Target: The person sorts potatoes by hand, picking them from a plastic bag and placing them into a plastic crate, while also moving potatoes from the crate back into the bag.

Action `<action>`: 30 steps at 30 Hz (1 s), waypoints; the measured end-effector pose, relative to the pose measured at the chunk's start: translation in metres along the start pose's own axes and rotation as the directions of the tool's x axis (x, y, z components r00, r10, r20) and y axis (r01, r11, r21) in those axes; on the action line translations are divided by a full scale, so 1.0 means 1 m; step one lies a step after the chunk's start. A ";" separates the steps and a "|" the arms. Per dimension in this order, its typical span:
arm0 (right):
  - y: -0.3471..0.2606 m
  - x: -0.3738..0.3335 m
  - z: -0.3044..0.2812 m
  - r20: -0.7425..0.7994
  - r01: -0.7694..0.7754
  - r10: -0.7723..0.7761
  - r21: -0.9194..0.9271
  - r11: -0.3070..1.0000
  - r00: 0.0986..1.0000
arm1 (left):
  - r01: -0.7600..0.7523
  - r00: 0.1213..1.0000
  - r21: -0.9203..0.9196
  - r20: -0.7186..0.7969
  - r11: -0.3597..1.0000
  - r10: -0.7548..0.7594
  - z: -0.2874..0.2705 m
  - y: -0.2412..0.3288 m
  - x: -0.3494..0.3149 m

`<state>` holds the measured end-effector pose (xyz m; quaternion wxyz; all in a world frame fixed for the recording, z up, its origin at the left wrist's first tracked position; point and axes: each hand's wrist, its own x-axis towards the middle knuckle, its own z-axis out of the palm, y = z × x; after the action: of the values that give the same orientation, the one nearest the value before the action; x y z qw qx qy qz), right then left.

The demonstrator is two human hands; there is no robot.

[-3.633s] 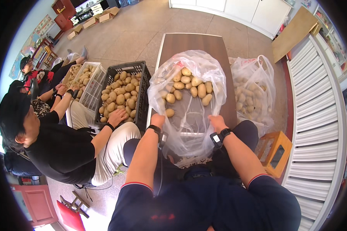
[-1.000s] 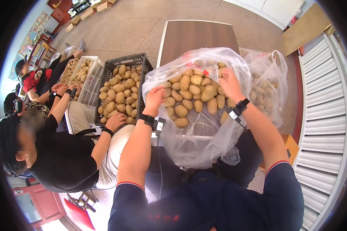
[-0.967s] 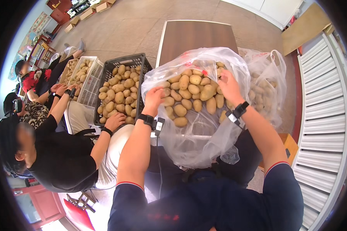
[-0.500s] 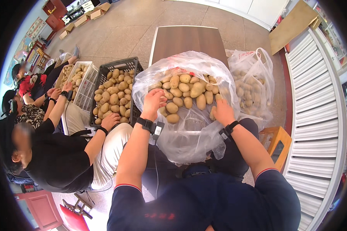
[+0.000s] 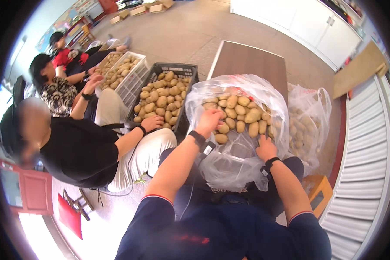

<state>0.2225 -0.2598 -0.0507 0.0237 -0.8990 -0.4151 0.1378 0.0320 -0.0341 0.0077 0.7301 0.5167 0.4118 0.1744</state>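
A clear plastic bag [image 5: 193,97] lies wide open in front of me, with brown potatoes [image 5: 252,115] heaped in its far part. At the left side of the heap, my left hand [image 5: 209,122] reaches over the bag's edge. Its fingers are bent and apart beside the nearest potatoes, with nothing visible held in them. My right hand [image 5: 266,148] is at the right front of the heap, fingertips pointing at the potatoes and close to them. It looks open, though its palm side is hidden. Loose plastic folds [image 5: 229,169] lie between my wrists.
Beyond the bag stands a brown-topped table [image 5: 247,60]. To the left are a black crate [image 5: 190,69] of potatoes and a white crate [image 5: 136,80]. Another person's hand [image 5: 152,123] rests by the black crate. A second potato bag [image 5: 307,125] stands right, near a wooden stool [image 5: 318,195].
The whole view has swung, so the scene sits further right and lower. My left hand has come down closer to the potatoes. My right hand no longer shows a potato at its fingers.
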 end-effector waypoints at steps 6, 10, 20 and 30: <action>0.007 0.008 -0.001 -0.260 0.194 -0.160 0.110 0.975 0.952 | -0.013 0.999 -0.020 -0.032 1.000 0.013 -0.013 0.003 -0.005; -0.014 0.007 -0.013 -0.312 0.248 -0.123 0.401 0.882 0.942 | -0.026 0.998 -0.013 -0.055 1.000 0.025 -0.018 0.002 -0.011; -0.111 0.012 -0.048 0.102 -0.055 -0.266 0.982 0.181 0.959 | 0.075 0.985 0.054 0.154 0.996 -0.082 -0.005 0.003 -0.012; -0.127 0.022 -0.041 0.110 0.003 -0.326 0.945 0.327 0.939 | 0.145 0.936 -0.052 0.331 0.988 -0.120 -0.006 0.011 -0.022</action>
<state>0.1534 -0.1569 0.0036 0.4879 -0.6455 -0.3496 0.4724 0.0156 -0.0408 0.0265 0.8173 0.4817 0.3120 0.0521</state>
